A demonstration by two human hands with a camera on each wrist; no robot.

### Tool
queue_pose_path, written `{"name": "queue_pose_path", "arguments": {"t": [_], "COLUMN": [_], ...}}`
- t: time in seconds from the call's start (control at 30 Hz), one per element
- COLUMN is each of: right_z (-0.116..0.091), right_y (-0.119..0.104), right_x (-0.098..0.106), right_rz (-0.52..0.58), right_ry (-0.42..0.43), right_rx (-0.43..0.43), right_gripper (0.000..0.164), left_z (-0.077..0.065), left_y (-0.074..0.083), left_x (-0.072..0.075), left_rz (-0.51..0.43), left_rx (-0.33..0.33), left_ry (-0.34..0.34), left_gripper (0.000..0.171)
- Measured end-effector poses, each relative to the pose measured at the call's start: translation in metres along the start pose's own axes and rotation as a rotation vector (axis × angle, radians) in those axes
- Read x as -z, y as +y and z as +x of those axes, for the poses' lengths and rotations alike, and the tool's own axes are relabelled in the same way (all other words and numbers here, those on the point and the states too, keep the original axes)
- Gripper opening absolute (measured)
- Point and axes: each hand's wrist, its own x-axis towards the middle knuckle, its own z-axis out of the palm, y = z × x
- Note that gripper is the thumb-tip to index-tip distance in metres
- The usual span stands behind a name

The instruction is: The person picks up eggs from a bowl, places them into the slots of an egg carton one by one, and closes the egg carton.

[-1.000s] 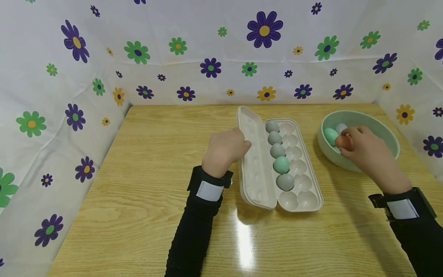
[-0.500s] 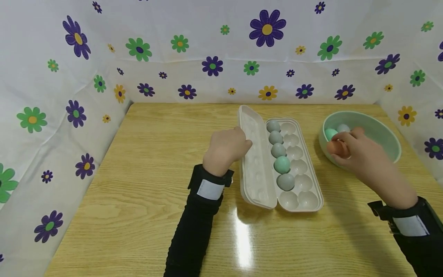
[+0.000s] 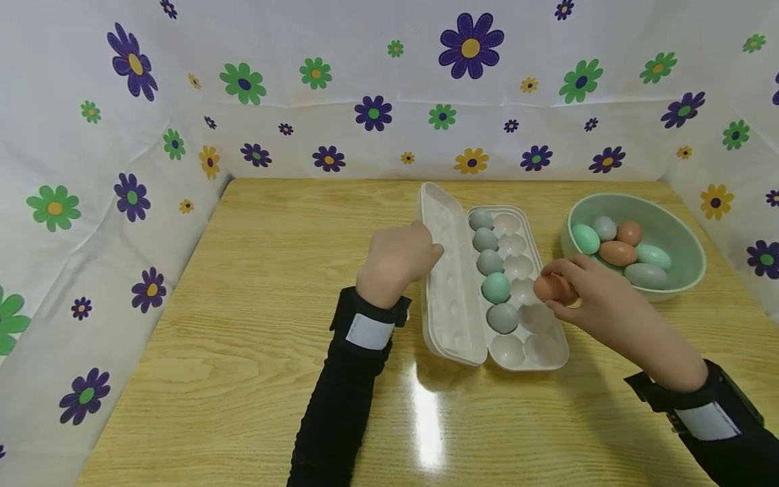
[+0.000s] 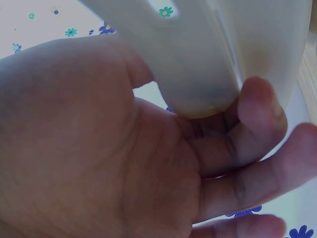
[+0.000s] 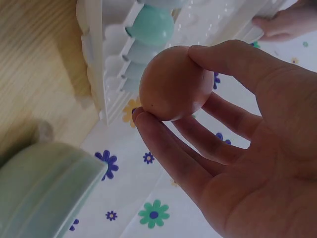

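Flowered cloth [image 3: 341, 61] screens a wooden table [image 3: 243, 304], a booth-like setup.

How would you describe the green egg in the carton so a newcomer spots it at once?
On the wooden table, left of the pale green bowl, lies the open white carton. In the row beside its lid, the green egg sits fourth from the far end. It alone is green; its neighbours there are grey eggs.

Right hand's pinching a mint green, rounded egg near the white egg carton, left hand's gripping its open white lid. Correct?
Not quite: the rounded egg is reddish-brown, not mint green, as the right wrist view shows. The right hand is pinching it near the white egg carton, and the left hand is gripping the open white lid.
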Motion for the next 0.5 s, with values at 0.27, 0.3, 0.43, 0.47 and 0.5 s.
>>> {"name": "queue_pose_path", "arguments": {"t": [0.27, 0.3, 0.43, 0.47, 0.5], "right_z": [-0.005, -0.006, -0.01, -0.01, -0.011], "right_y": [-0.015, -0.016, -0.021, -0.022, -0.024], "right_x": [-0.01, -0.011, -0.015, -0.016, -0.017], "right_rz": [0.021, 0.025, 0.041, 0.045, 0.049], "right_ry": [-0.026, -0.023, -0.032, -0.036, -0.039], "right_rx": [0.023, 0.029, 0.033, 0.031, 0.028], "right_gripper": [0.037, 0.037, 0.035, 0.035, 0.034], "left_z": [0.001, 0.001, 0.001, 0.001, 0.001], "left_y": [0.0, 0.0, -0.001, -0.001, -0.001], "left_x": [0.0, 0.0, 0.0, 0.0, 0.0], "left_rz": [0.001, -0.001, -0.005, -0.003, -0.002], "left_rx": [-0.001, -0.001, 0.001, 0.001, 0.001], "left_ry": [0.002, 0.003, 0.004, 0.004, 0.004], "left_gripper": [0.045, 0.046, 0.045, 0.046, 0.046]}}
